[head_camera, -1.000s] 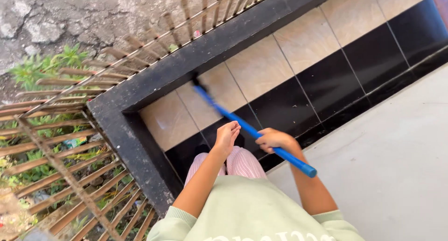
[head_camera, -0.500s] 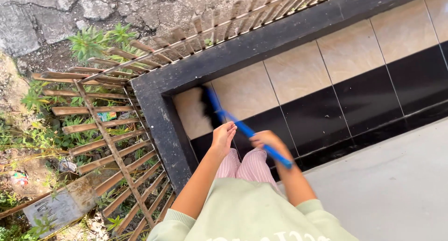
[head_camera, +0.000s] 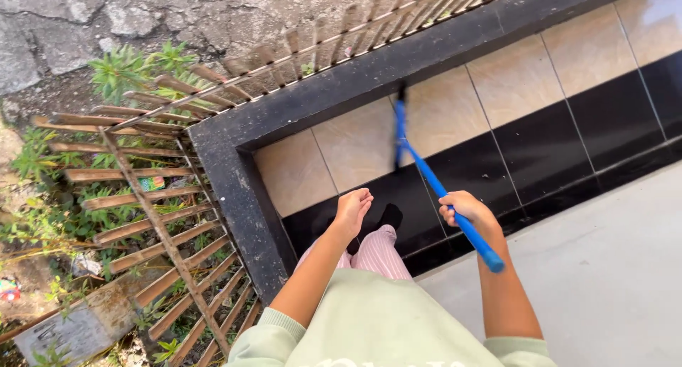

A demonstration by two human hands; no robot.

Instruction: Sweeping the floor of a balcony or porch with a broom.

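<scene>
While the head view looks steeply down, a blue broom handle [head_camera: 444, 196] is seen clamped in the right hand [head_camera: 465, 209], the fingers wrapped fully round it just above its lower, capped end. From the grip the handle slants up and away to the dark broom head [head_camera: 400, 129], which is blurred and rests on a beige floor tile [head_camera: 440, 108] close under the black kerb [head_camera: 341, 90] along the far edge of the tiled strip. The left hand [head_camera: 353, 209] is held free of the handle, fingers together and extended, gripping nothing, over a black tile [head_camera: 405, 196] near the strip's left corner. Pink striped trousers [head_camera: 380, 250] and a pale green sweater [head_camera: 383, 317] are recorded below the hands. A rusty metal fence [head_camera: 156, 189] stands outside the kerb, with weeds [head_camera: 128, 65] behind it. Grey concrete floor [head_camera: 611, 267] adjoins the strip's near edge.
</scene>
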